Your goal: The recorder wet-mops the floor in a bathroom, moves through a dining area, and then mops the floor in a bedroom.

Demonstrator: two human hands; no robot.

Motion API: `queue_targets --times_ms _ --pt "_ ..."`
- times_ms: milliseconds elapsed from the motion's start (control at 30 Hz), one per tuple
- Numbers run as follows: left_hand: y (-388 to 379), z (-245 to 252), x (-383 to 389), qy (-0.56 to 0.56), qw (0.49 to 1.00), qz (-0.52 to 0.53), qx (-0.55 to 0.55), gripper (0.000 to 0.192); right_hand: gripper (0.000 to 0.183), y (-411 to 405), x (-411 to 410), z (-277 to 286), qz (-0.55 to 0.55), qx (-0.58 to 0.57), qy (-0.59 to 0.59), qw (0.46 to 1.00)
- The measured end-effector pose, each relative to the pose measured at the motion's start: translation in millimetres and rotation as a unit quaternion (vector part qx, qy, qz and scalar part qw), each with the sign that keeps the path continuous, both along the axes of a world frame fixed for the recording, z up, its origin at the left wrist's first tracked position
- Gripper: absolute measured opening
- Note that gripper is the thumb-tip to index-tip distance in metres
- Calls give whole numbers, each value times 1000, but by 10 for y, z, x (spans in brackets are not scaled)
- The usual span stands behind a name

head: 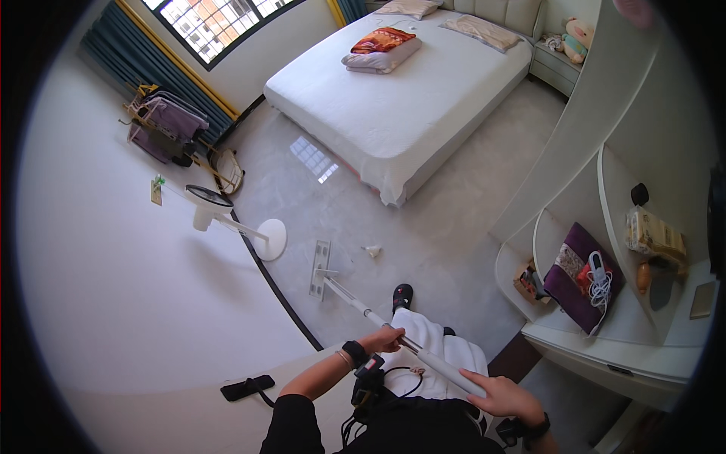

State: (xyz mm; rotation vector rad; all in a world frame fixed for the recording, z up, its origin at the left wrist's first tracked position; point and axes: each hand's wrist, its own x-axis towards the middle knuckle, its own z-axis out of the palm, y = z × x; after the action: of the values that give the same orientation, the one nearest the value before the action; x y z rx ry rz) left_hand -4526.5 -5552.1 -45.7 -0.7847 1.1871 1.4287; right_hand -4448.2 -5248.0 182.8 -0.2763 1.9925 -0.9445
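My left hand [390, 339] grips the metal shaft of a flat mop [363, 309] at mid-length. Higher on the same pole, my right hand [499, 392] is closed around the white handle [445, 370]. The pole slants away from me to the upper left. Its flat rectangular mop head [321, 270] lies on the glossy grey floor [442, 244]. Just right of the head, a small white crumpled item [372, 251] rests on the floor; what it is I cannot tell.
A white pedestal fan [271, 239] stands by the left wall, with a clothes rack [164, 122] beyond it. A bed [363, 113] fills the far middle. Curved white shelves [604, 187] holding a purple cushion [573, 272] are close on my right.
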Motion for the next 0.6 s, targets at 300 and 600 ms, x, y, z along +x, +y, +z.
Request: queue_targets --times_ms 300,600 --pt "-196 101 -637 61 984 -116 -121 26 58 -351 -114 -326 -139 -93 -29 985" --pt "-383 -330 -1603 98 977 -143 -122 21 60 -1067 -758 -576 -250 -108 -57 961"
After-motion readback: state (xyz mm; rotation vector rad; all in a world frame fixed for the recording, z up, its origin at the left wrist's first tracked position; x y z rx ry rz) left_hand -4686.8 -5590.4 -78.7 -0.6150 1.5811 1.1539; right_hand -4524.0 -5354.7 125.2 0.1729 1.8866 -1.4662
